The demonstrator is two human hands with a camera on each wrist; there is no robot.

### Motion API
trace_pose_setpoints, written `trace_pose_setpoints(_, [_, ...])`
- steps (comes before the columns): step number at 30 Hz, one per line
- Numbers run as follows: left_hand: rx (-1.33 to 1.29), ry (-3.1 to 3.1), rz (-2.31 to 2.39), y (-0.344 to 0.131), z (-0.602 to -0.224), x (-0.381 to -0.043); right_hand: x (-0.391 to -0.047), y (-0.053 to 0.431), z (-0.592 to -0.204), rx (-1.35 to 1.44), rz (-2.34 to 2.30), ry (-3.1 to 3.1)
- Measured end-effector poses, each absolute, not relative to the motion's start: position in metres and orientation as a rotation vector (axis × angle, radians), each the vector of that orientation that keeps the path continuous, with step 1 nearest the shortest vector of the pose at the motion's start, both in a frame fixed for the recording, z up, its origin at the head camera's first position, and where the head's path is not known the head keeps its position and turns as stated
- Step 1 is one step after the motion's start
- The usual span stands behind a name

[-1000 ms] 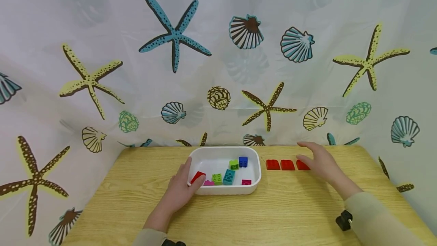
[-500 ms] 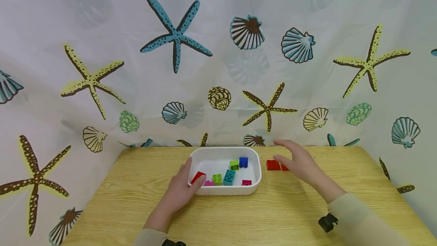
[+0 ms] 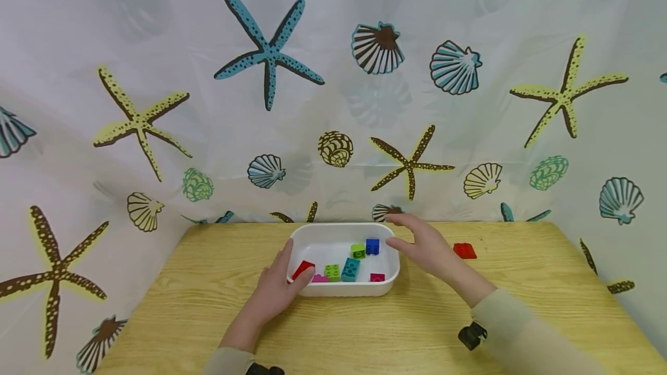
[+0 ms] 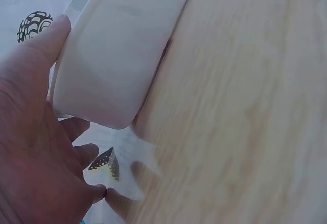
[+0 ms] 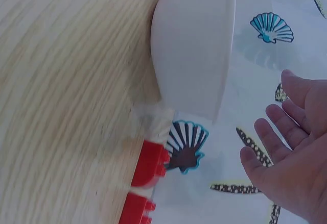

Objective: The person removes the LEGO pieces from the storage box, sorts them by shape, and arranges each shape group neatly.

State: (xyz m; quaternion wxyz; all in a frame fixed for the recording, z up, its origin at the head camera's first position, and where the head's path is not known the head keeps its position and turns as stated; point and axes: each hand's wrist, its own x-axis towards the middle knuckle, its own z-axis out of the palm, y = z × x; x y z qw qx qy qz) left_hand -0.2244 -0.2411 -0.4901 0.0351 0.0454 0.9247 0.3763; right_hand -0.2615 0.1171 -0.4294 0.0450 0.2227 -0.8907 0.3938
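White tray point(image 3: 344, 289) unmoved; right fingers point(image 3: 409, 223) shifted left, toward it.

A wooden table point(image 3: 365, 328), yellowish and streaked with grain, carries a white box point(image 3: 344, 290) with rounded corners. The box stands flat near the back edge of the table, and bare wood stretches in front of it and to its left. Well to the right of the box lies a red toy brick point(image 3: 465, 250); the right wrist view shows one just beside the box, with another beyond it.
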Motion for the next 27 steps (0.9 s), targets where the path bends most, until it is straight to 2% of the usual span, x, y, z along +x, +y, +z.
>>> trace_pose_setpoints(15, [0.201, 2.787, 1.213, -0.249, -0.49, -0.227, -0.266, 0.058, -0.437, 0.777, 1.288, -2.741])
trace_pose_setpoints(27, [0.208, 2.795, 1.223, -0.249, -0.49, -0.226, -0.276, 0.017, -0.444, 0.993, 1.234, -2.793])
